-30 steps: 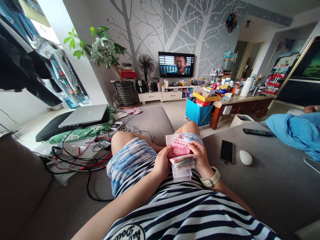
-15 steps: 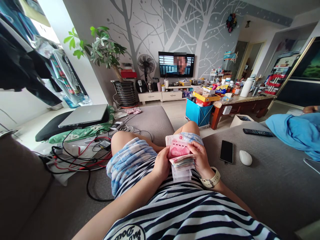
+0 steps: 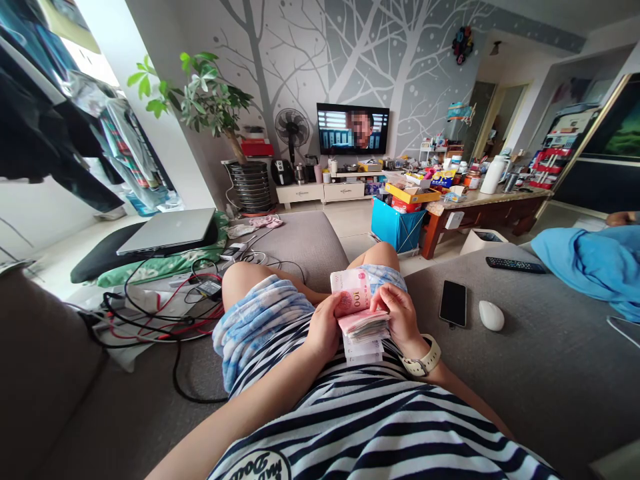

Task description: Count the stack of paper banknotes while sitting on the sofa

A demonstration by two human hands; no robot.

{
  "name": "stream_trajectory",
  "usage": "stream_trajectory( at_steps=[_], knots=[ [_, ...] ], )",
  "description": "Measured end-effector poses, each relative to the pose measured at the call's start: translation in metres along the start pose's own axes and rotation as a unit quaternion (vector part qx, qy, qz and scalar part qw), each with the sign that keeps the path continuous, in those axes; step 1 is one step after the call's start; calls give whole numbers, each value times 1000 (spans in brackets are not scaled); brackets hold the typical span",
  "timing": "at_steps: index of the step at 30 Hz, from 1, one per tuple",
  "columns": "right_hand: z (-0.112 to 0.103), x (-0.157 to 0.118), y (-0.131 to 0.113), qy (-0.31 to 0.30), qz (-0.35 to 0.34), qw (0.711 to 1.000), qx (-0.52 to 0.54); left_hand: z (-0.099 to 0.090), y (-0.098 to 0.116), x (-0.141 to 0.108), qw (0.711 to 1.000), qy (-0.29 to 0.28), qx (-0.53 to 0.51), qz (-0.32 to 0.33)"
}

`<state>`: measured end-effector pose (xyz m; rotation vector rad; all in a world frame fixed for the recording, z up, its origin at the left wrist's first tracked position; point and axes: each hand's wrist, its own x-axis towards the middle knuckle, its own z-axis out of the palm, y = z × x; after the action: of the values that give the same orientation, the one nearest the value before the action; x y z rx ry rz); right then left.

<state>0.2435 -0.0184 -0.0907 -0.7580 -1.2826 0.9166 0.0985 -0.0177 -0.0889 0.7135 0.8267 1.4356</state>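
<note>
Above my lap, a stack of banknotes (image 3: pixel 367 325) is held between both hands. My left hand (image 3: pixel 325 327) grips its left side, thumb on top. My right hand (image 3: pixel 399 317) is at the right side, its fingers closed against the notes. A pink 100 note (image 3: pixel 351 283) stands up at the far side of the stack. Paler notes (image 3: pixel 363 351) stick out below, toward my striped shirt. A light watch is on my right wrist.
On the sofa (image 3: pixel 480 360) to the right lie a phone (image 3: pixel 453 304), a white mouse (image 3: pixel 491 316), a remote (image 3: pixel 515 265) and blue cloth (image 3: pixel 593 260). Tangled cables (image 3: pixel 165 310) and a laptop (image 3: pixel 167 231) are on the left. A person's hand (image 3: pixel 620 219) shows at the far right.
The upright pink note shows a different face and print. My right fingers have shifted slightly left over the stack, and the bent notes now lie with pink on top.
</note>
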Motion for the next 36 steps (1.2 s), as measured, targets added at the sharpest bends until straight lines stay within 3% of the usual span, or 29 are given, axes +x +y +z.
stream_trajectory(
  at_steps=[10, 14, 24, 29, 36],
  knots=[
    [-1, 8, 9, 44, 32, 998, 21, 1, 1, -3, 999, -10, -21, -23],
    [-2, 9, 11, 29, 46, 998, 5, 3, 5, -6, 998, -40, -27, -34],
    [2, 8, 7, 26, 66, 997, 27, 3, 5, -7, 997, -56, -14, -53],
    [2, 7, 6, 30, 57, 998, 25, 4, 5, -6, 998, -47, -18, -49],
    [2, 7, 8, 26, 43, 998, 39, 3, 2, -1, 1000, 8, -23, -18]
  ],
)
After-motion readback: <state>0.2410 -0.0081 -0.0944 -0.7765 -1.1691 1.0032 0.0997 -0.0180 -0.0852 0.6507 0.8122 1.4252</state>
